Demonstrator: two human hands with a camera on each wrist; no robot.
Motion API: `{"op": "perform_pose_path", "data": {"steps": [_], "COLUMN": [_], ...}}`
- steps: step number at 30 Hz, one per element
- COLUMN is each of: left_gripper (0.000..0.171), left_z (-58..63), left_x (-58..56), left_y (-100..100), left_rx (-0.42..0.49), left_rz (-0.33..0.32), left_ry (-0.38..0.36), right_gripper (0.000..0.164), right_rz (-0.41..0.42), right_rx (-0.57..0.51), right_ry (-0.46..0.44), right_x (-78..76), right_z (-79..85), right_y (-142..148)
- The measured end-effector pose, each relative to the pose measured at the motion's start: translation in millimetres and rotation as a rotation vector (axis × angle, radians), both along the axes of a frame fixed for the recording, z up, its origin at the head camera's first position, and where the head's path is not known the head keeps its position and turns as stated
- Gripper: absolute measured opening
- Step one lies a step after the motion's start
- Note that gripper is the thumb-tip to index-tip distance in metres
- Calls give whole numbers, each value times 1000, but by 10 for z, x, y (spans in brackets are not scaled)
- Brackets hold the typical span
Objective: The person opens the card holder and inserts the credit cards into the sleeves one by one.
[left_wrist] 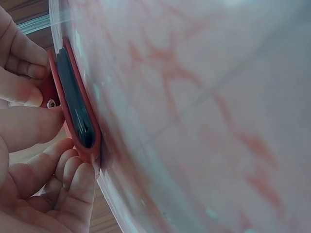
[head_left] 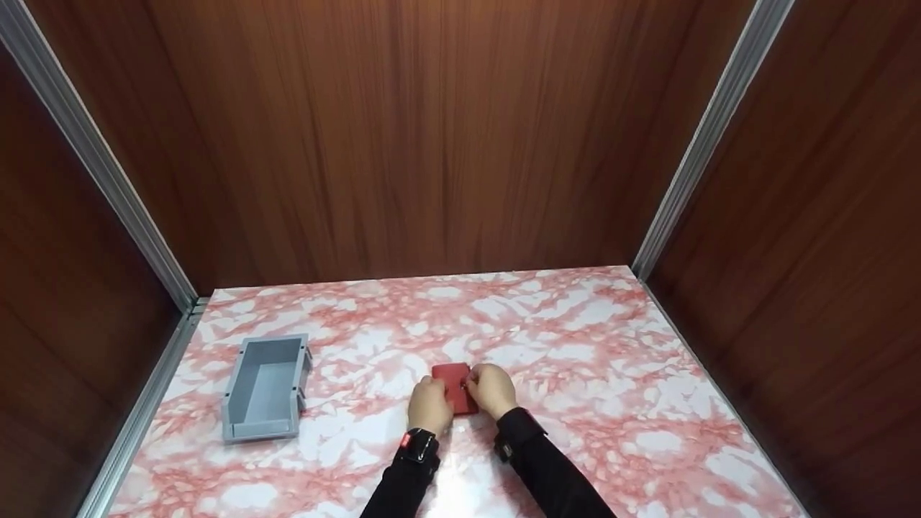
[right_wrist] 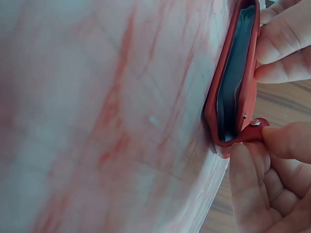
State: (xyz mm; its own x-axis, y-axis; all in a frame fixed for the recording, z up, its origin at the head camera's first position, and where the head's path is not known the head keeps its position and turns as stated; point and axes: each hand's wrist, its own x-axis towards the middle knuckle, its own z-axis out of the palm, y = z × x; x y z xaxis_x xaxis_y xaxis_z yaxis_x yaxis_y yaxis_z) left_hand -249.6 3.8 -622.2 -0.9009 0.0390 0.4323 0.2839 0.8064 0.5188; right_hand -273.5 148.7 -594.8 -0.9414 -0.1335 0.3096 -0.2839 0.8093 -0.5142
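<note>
A small red card holder (head_left: 452,374) lies on the table between both hands. Its edge in the right wrist view gapes a little, showing dark sleeves (right_wrist: 235,68) inside. My left hand (head_left: 429,406) grips its left side, thumb on the upper face and fingers curled at the edge. On the right side, my right hand (head_left: 493,391) pinches the short strap (right_wrist: 255,128) between thumb and finger. That strap has a metal snap (right_wrist: 255,123) and stands away from the holder's face, where a small stud (right_wrist: 245,116) shows.
A grey plastic bin (head_left: 262,435) stands to the left on the pink-and-white marbled table (head_left: 575,453). Brown wood-grain panels (head_left: 432,144) rise at the back and both sides, with metal rails (head_left: 709,144) at the corners.
</note>
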Motion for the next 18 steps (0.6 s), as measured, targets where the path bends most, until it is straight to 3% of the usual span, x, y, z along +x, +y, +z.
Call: {"op": "perform_pose_path", "data": {"steps": [18], "left_gripper": [27], "left_z": [8], "left_x": [-5], "left_y": [-16], "left_rx": [-7], "left_rz": [-1], "left_ry": [-17], "right_gripper": [28], "right_rz": [21], "right_rx": [169], "right_ry": [110], "right_x": [-1], "right_z": [-26], "right_y": [-82]}}
